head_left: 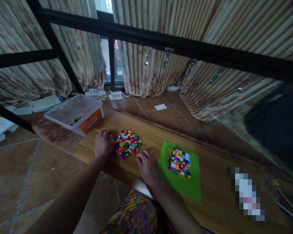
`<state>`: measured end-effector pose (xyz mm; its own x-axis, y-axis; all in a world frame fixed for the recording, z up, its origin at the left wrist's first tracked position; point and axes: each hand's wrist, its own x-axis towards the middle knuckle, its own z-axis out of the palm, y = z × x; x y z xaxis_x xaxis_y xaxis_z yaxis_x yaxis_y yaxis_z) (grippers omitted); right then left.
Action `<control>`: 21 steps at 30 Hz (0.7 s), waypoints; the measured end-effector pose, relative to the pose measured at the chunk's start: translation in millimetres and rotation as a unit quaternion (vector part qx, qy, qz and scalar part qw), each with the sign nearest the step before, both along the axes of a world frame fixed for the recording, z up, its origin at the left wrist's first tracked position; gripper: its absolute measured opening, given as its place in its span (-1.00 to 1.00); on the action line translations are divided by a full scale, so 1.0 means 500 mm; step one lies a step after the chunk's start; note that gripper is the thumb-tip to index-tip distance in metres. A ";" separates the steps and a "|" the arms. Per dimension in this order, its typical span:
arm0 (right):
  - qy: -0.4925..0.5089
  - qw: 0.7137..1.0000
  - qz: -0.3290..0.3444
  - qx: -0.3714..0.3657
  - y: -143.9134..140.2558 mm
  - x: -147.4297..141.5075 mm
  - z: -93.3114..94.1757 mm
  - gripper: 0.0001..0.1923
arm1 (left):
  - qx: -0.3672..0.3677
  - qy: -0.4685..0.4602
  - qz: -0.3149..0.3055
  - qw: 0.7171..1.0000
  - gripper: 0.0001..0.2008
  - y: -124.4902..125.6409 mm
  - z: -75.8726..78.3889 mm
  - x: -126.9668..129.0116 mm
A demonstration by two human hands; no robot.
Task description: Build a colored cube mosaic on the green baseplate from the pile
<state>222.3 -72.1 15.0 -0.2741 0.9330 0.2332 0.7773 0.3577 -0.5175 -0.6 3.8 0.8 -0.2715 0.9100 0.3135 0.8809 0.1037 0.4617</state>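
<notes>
A partly built block of bricks [180, 162] stands on the green baseplate [194, 182] near the worktop's [217, 198] front edge; many loose bricks [127, 143] remain. Left hand [104, 143] rests curled beside the pile, right hand [147, 166] loosely curled, holding nothing visible.

Beyond my left hand [104, 144], a clear plastic tub [74, 113] with an orange label is sitting at the board's far corner. Past it, papers [45, 103] are lying on the tiled floor [161, 115]. Striped curtains [161, 68] are hanging ahead of me, behind a black metal frame [141, 35], and a white slip [160, 107] is lying near them.
</notes>
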 end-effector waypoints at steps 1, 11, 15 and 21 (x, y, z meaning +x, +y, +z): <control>-0.004 1.000 0.000 -0.001 -0.005 0.003 -0.001 -0.86 | 0.000 0.001 -0.001 1.000 -0.66 0.000 0.001 0.000; -0.010 1.000 0.002 0.016 -0.004 0.004 -0.013 -0.87 | -0.009 0.012 -0.009 1.000 -0.64 0.001 0.008 -0.007; 0.006 1.000 -0.003 0.017 -0.011 -0.005 -0.016 -0.87 | -0.004 0.012 -0.015 1.000 -0.66 0.005 0.007 -0.011; 0.233 0.970 -0.076 0.008 -0.073 0.078 0.040 -0.80 | 0.022 -0.021 -0.007 1.000 -0.70 0.001 0.008 -0.022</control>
